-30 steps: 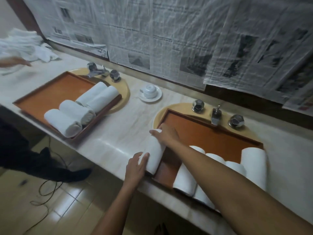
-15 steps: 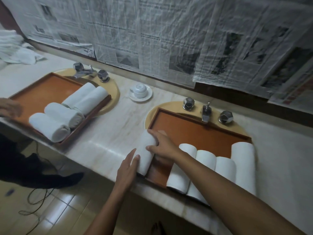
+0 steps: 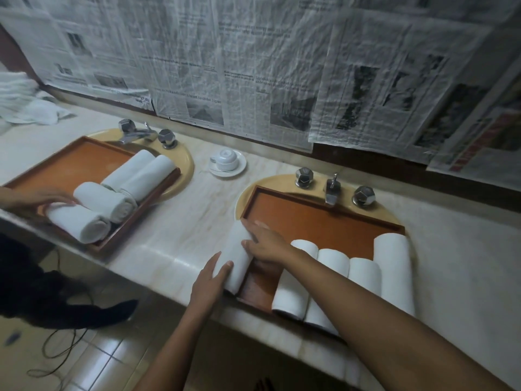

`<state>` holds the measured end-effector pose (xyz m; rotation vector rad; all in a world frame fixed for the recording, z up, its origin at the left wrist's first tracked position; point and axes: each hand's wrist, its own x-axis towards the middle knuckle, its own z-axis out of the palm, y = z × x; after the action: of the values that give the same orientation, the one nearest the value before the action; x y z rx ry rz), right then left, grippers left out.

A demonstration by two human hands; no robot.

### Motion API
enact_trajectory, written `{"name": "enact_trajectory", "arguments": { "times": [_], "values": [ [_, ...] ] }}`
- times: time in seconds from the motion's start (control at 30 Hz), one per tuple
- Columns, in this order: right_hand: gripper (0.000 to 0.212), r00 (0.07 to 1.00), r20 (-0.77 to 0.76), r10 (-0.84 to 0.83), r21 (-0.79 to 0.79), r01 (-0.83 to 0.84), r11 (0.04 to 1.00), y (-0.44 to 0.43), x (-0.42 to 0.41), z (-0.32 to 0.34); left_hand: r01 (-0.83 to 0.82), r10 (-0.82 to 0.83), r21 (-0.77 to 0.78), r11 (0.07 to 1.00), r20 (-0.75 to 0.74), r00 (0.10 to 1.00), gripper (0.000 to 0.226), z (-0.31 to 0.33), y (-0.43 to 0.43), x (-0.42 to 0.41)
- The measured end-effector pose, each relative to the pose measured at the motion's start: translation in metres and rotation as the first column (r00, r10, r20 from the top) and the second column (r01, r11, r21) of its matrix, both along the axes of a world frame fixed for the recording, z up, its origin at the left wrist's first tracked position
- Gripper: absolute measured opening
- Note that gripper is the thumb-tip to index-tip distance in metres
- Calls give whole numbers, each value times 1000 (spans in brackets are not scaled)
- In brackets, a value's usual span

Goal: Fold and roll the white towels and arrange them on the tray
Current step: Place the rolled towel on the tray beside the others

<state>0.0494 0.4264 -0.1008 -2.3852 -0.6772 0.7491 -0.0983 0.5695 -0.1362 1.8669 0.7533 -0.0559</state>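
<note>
Marble counter (image 3: 174, 230), orange tray (image 3: 324, 221), newspapered wall (image 3: 253, 66)

Legible text: only the headline fragment "to shake Japan", printed in a column head on one newspaper sheet (image 3: 197, 100) above a grey photo; all other print on the sheets is too blurred or small to read.

Four rolled towels (image 3: 363, 275) lay side by side in tray (image 3: 310, 221), right half; fifth roll (image 3: 236, 258) against its left rim.
</note>
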Motion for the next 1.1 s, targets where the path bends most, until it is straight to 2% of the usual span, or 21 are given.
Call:
{"name": "enact_trajectory", "arguments": {
  "times": [0.1,0.23,0.33,0.4,0.47,0.6,0.77,0.9,1.1],
  "values": [
    [63,996,67,-66,75,61,995,-17,-6,16,40,-37,70,997,-40,999,60,3,-1,1],
    [58,979,28,-202,127,197,972,-56,-17,26,8,-1,114,993,-58,998,64,7,-1,2],
    [44,952,14,-306,212,296,931,-96,-28,33,-2,3,289,957,-5,1000,66,21,-12,5],
    [35,929,26,-370,249,352,902,-125,-37,38,5,-38,412,911,72,997,61,37,-25,8],
    [30,902,38,-429,275,403,873,-155,-47,42,22,-108,464,885,159,981,52,52,-42,15],
    [24,822,44,-568,328,525,785,-213,-67,45,134,-286,460,878,279,917,30,66,-86,40],
    [22,705,64,-706,328,653,682,-293,-89,49,321,-463,401,858,335,820,27,80,-164,69],
    [26,593,60,-803,384,729,567,-367,-110,48,511,-611,343,788,331,719,23,82,-240,89],
    [23,426,67,-902,423,807,412,-485,-138,50,651,-729,327,685,330,600,12,86,-384,107]
  ]
}}
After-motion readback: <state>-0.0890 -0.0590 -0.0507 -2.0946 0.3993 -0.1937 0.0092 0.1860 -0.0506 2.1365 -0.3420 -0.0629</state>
